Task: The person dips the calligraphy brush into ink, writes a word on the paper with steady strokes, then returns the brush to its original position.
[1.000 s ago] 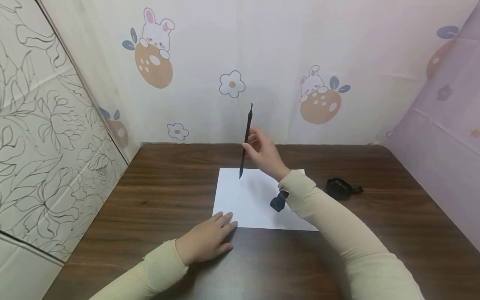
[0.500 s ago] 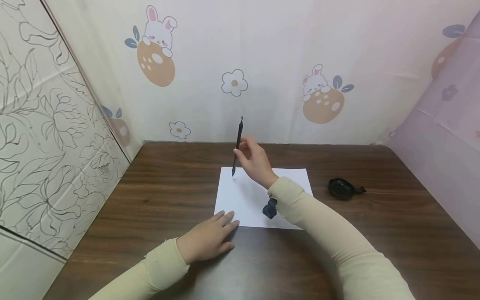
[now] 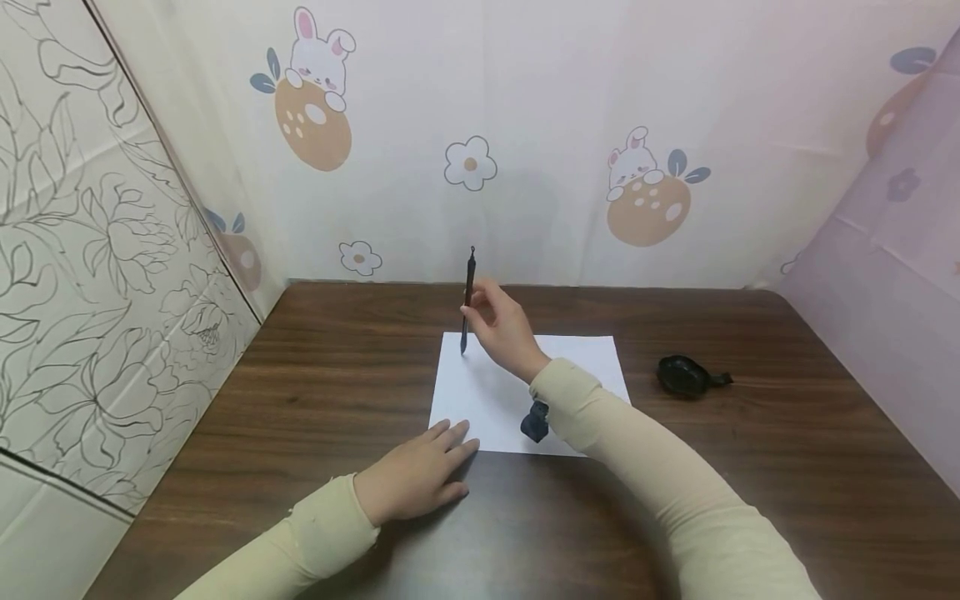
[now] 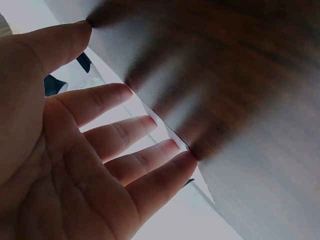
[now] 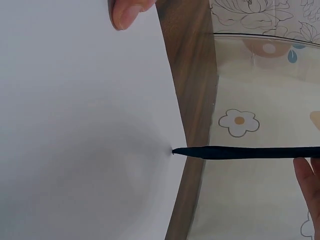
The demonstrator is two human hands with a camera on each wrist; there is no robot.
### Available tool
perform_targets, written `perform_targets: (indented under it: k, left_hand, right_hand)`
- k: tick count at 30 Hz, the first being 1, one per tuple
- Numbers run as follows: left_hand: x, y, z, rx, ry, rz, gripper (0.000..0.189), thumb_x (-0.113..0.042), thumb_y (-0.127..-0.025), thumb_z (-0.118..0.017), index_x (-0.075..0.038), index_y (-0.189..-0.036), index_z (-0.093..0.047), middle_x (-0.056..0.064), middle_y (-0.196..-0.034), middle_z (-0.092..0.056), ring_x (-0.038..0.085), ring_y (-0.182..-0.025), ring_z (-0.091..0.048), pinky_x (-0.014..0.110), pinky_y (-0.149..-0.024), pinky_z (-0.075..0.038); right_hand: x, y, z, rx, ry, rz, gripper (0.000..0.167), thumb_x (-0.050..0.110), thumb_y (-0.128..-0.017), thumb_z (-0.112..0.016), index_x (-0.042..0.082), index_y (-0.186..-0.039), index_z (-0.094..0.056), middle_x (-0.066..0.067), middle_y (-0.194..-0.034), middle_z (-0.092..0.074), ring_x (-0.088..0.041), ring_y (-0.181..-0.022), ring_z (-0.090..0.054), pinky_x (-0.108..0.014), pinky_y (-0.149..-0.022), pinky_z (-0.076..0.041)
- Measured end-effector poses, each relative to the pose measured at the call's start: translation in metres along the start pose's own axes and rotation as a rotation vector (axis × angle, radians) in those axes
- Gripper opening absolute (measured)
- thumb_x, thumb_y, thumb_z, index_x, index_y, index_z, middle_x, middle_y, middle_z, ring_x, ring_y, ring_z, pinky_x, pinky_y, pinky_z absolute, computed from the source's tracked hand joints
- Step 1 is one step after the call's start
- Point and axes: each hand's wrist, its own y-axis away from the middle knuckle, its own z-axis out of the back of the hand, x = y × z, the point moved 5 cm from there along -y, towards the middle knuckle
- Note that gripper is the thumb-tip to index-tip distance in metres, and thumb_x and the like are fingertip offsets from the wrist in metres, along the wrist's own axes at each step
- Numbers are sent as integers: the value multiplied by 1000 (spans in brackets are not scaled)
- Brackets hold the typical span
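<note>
A dark writing brush (image 3: 468, 287) with a small loop on its top end stands nearly upright over the white paper (image 3: 502, 408). My right hand (image 3: 504, 325) pinches it partway up the handle, thumb on the near side. In the right wrist view the pointed tip of the brush (image 5: 190, 152) meets the sheet near its far edge, with a tiny dark mark there. My left hand (image 3: 416, 475) lies flat with spread fingers on the paper's near left corner. From the left wrist its fingers (image 4: 120, 137) show straight, fingertips right at the sheet's edge.
A small black dish with a short handle (image 3: 684, 377) sits on the brown wooden table (image 3: 330, 367), right of the paper. Behind the table hangs a printed curtain (image 3: 540, 100). A dark wrist camera (image 3: 535, 422) hangs below the right sleeve.
My right hand has brought the brush left and down, its tip going from above the sheet to the upper left part of the paper. The left hand stays on the corner.
</note>
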Motion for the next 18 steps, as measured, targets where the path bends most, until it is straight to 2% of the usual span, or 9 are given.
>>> perform_targets:
  k: [9, 18]
  left_hand:
    - [2, -2, -4, 40, 10, 27, 57, -41, -95, -60, -13, -144, -49, 11, -154, -42, 35, -140, -42, 45, -114, -40]
    - [1, -1, -2, 32, 18, 21, 56, -40, -95, -61, -12, -143, -51, 12, -152, -44, 36, -139, -43, 46, -113, -40]
  right_hand:
    - [0, 3, -3, 12, -8, 2, 32, 13, -97, -61, 15, -128, -52, -9, -111, -64, -22, -107, -63, -41, -88, -58]
    - [4, 5, -4, 21, 3, 25, 27, 15, -98, -60, 15, -124, -52, -7, -105, -64, -21, -102, -65, -36, -85, -58]
